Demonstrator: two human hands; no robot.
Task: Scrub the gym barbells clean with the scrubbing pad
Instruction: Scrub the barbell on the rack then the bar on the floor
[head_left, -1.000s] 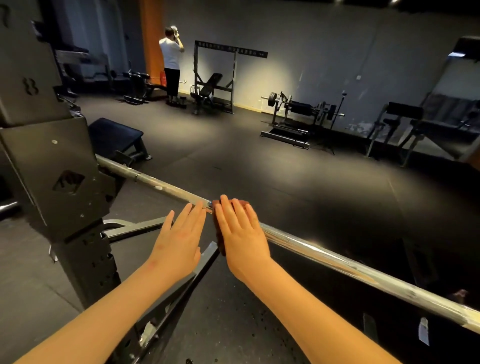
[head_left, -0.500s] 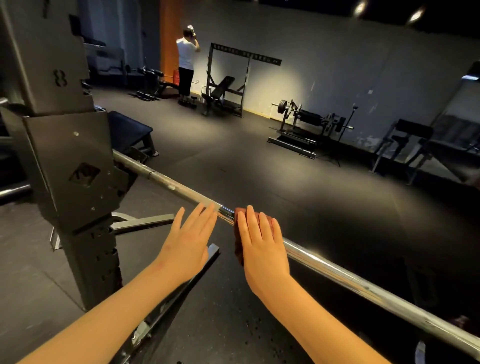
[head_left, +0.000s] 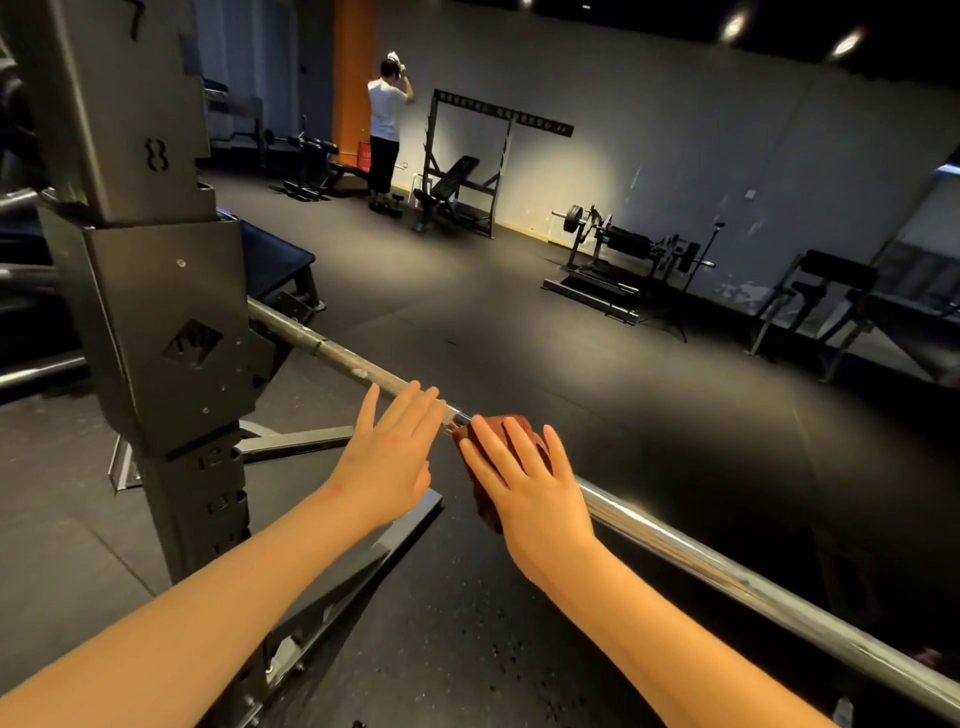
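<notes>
So, wide open floor (head_left: 571, 374) beyond a barbell (head_left: 727, 566) running across the front.
The rack post (head_left: 156, 312) boxes in the bar's left end, near the left hand (head_left: 387, 467), which rests on the steel with straight fingers. The right hand (head_left: 535, 493) presses the brown scrubbing pad (head_left: 482, 501) onto the bar, fingers spread flat. The bar's right end is cut off by the frame.

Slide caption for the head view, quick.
Right hand presses a brown scrubbing pad onto the racked barbell; left hand open beside it.
</notes>
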